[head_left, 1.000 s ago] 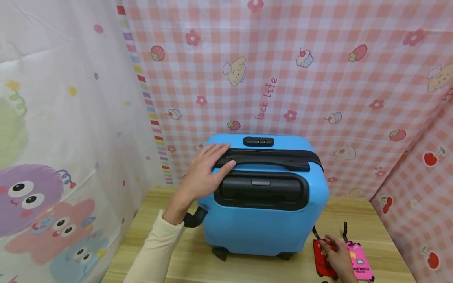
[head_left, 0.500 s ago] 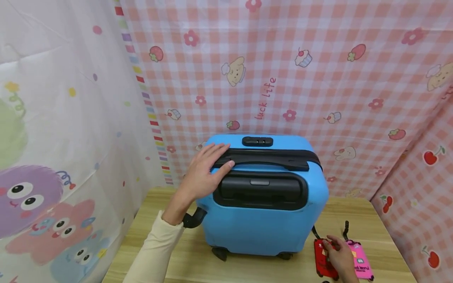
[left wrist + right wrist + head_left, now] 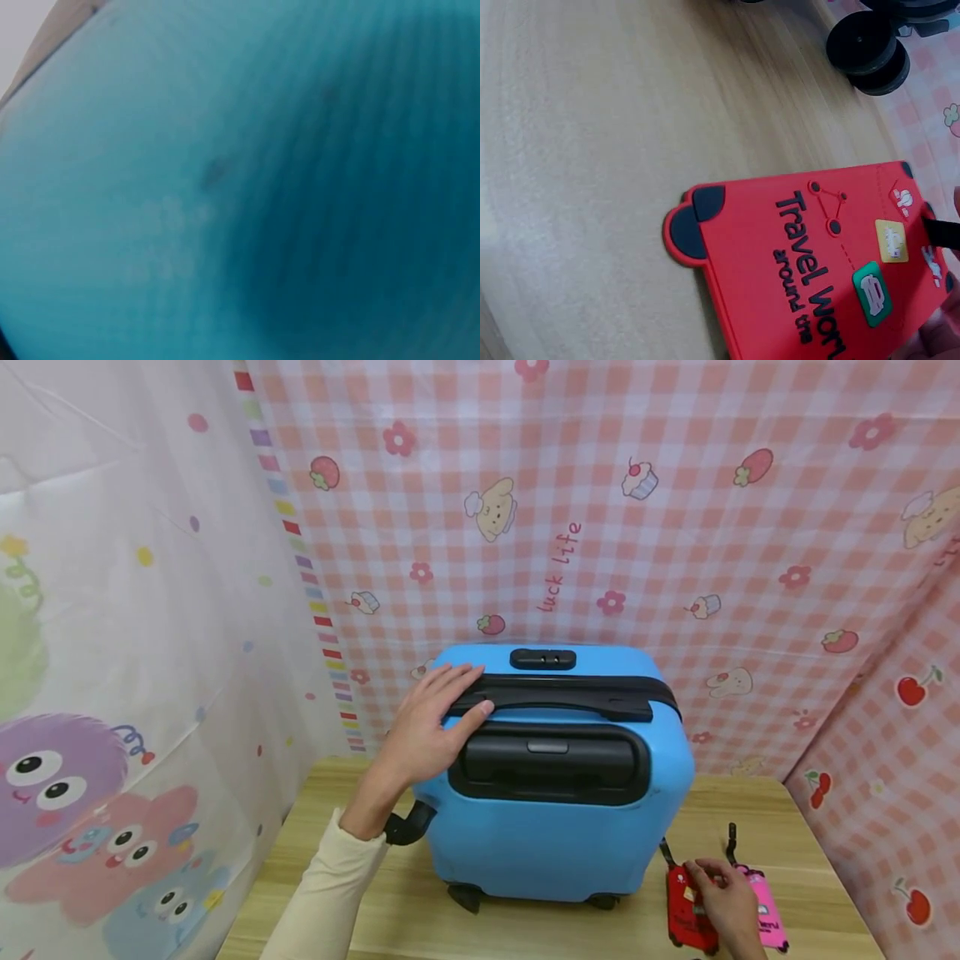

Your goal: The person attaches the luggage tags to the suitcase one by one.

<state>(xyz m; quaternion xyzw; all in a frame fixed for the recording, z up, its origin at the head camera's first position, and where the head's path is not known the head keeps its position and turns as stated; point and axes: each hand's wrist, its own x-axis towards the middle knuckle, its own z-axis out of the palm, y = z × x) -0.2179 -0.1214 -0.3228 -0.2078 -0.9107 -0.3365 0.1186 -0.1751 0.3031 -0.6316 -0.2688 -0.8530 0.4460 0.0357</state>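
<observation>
A light-blue suitcase stands upright on the wooden table. My left hand rests on its upper left edge, fingers extended over the top and thumb by the end of the black carry handle. Blurred blue shell fills most of the left wrist view. Right of the suitcase, my right hand pinches a red luggage tag near its strap end. In the right wrist view, raised "Travel World" lettering faces up on that tag, with fingers at its edge.
A pink luggage tag lies beside the red one, partly covered by my right hand. Black suitcase wheels are close by. A checked cloth hangs behind, and a white printed cloth hangs at left.
My right hand has shifted slightly right with the red luggage tag and now covers more of the pink one. The left hand stays on the suitcase.
</observation>
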